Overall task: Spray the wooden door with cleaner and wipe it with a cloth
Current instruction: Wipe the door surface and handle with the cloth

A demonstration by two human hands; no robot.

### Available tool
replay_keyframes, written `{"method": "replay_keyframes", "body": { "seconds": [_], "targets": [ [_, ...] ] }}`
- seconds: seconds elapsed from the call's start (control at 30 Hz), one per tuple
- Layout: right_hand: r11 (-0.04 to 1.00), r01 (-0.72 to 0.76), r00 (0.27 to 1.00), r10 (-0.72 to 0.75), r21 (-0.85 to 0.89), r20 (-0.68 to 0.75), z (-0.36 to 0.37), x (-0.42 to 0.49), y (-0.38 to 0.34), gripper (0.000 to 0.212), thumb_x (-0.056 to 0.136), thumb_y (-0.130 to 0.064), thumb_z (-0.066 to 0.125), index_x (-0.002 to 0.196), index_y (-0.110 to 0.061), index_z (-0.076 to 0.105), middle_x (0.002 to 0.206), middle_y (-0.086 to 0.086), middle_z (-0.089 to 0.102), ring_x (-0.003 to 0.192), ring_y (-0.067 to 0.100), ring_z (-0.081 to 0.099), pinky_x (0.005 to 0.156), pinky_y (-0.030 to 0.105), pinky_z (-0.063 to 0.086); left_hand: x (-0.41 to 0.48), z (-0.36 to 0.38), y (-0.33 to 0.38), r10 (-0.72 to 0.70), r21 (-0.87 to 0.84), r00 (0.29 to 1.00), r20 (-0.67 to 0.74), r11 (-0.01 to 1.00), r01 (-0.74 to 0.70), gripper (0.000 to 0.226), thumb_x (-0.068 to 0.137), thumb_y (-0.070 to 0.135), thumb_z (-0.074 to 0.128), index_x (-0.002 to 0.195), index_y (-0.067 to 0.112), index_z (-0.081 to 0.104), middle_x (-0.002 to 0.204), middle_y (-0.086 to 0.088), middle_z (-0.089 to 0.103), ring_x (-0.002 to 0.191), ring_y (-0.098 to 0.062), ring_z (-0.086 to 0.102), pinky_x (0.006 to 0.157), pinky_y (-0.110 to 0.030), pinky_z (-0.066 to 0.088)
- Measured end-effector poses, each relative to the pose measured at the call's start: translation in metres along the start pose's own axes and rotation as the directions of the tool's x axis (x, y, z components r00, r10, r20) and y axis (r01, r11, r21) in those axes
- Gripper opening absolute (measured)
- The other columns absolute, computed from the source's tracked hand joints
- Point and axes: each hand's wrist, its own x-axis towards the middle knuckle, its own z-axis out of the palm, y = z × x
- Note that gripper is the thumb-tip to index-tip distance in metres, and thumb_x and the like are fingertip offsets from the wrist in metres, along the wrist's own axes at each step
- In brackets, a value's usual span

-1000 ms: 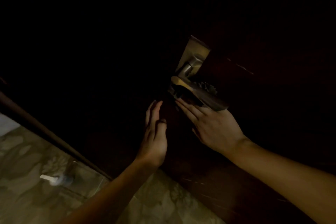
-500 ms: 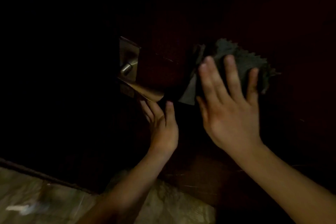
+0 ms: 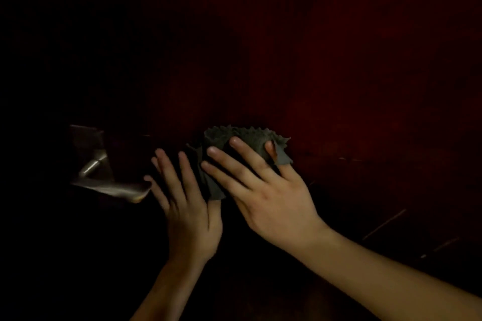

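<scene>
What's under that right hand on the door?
A dark grey cloth with a zigzag edge, pressed against the wooden door by the right hand. Its middle and the wood behind are hidden.

Door [image 3: 339, 60]: dark red-brown wood, low sheen, grain hard to make out in the dim light. A few thin pale scratches show at lower right, otherwise the face looks smooth.

Cloth [image 3: 245, 138]: grey-green fabric, matt, slightly nubbly, with a zigzag-cut edge and soft folds.

Lever handle [image 3: 114, 189]: metal, satin finish, a pale streak of glare along it.

Neck [image 3: 92, 165]: round, smooth metal, the brightest part.

Backplate [image 3: 86, 137]: flat metal, duller, brownish in shadow.
</scene>
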Motion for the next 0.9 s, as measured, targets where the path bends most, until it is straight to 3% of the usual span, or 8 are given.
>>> {"method": "replay_keyframes", "body": {
  "seconds": [0.07,0.17,0.27,0.43,0.63,0.73,0.8,0.9],
  "targets": [
    [0.999,-0.051,0.999,0.051,0.016,-0.012,0.008,-0.013,0.004,0.067,0.106,-0.035,0.044,0.165,-0.031,0.014,0.173,-0.006,0.003,0.16,0.021,-0.005,0.122,0.037,-0.01,0.017,0.006,0.004,0.149,0.071,0.985,-0.086,0.987,-0.144,0.09,0.092,0.019,0.041,0.164,0.02,-0.013,0.169,-0.006,-0.028,0.159,-0.03,-0.02,0.126,-0.054,-0.016],
    [0.993,-0.12,0.991,0.121,0.018,-0.064,0.017,-0.03,0.007,0.066,0.105,-0.04,0.045,0.164,-0.032,0.018,0.173,-0.005,0.007,0.16,0.027,-0.007,0.127,0.044,-0.005,0.021,0.02,0.001,0.325,0.193,0.936,-0.138,0.935,-0.296,0.076,0.1,0.018,0.031,0.165,0.017,-0.008,0.172,-0.014,-0.013,0.161,-0.032,-0.009,0.126,-0.065,-0.003],
    [0.983,-0.185,0.976,0.183,-0.007,-0.119,0.028,-0.055,0.01,0.066,0.105,-0.045,0.044,0.164,-0.034,0.017,0.173,-0.005,0.006,0.159,0.029,-0.008,0.128,0.05,-0.003,0.017,0.032,-0.005,0.349,0.286,0.914,-0.205,0.915,-0.285,0.068,0.108,0.035,0.027,0.164,0.008,-0.001,0.17,-0.026,0.005,0.161,-0.036,0.001,0.126,-0.065,0.004],
    [0.945,-0.327,0.931,0.323,0.004,-0.169,0.038,-0.108,0.027,0.066,0.103,-0.047,0.042,0.164,-0.035,0.018,0.173,-0.004,0.004,0.159,0.032,-0.007,0.128,0.052,-0.001,0.016,0.037,0.022,0.292,0.316,0.93,-0.225,0.924,-0.214,0.067,0.108,0.04,0.025,0.165,0.009,0.006,0.173,-0.019,-0.003,0.161,-0.035,-0.005,0.127,-0.063,-0.002],
    [0.777,-0.629,0.763,0.624,0.028,-0.167,0.033,-0.188,0.086,0.073,0.097,-0.05,0.036,0.164,-0.035,0.013,0.173,0.008,-0.008,0.158,0.033,-0.016,0.127,0.059,0.004,0.015,0.049,0.044,0.371,0.383,0.899,-0.233,0.885,-0.266,0.063,0.109,0.046,0.014,0.166,0.023,0.001,0.175,-0.006,-0.007,0.162,-0.024,-0.009,0.129,-0.061,0.002],
    [0.72,-0.691,0.698,0.687,0.064,-0.204,0.035,-0.179,0.081,0.083,0.094,-0.049,0.034,0.165,-0.021,0.002,0.172,0.011,-0.009,0.157,0.032,-0.018,0.128,0.058,0.001,0.015,0.054,0.04,0.394,0.394,0.878,-0.273,0.878,-0.272,0.063,0.109,0.047,0.013,0.166,0.023,0.004,0.175,-0.005,-0.003,0.162,-0.023,-0.005,0.129,-0.059,0.007],
    [0.775,-0.624,0.745,0.628,0.099,-0.227,0.04,-0.152,0.056,0.092,0.089,-0.047,0.043,0.164,-0.011,0.004,0.172,0.012,-0.001,0.159,0.032,-0.013,0.128,0.055,-0.001,0.016,0.053,0.038,0.408,0.374,0.871,-0.274,0.879,-0.294,0.062,0.109,0.046,0.016,0.166,0.024,0.008,0.175,-0.004,0.0,0.162,-0.021,-0.003,0.129,-0.058,0.007],
    [0.944,-0.325,0.927,0.328,0.051,-0.18,0.064,-0.113,-0.007,0.088,0.087,-0.047,0.046,0.164,-0.013,0.018,0.172,0.008,0.002,0.159,0.03,-0.01,0.128,0.053,-0.002,0.015,0.045,0.037,0.404,0.199,0.877,-0.26,0.911,-0.361,0.059,0.109,0.043,0.02,0.165,0.025,0.02,0.175,0.003,0.004,0.161,-0.01,-0.005,0.13,-0.05,-0.002]
  ]
}}
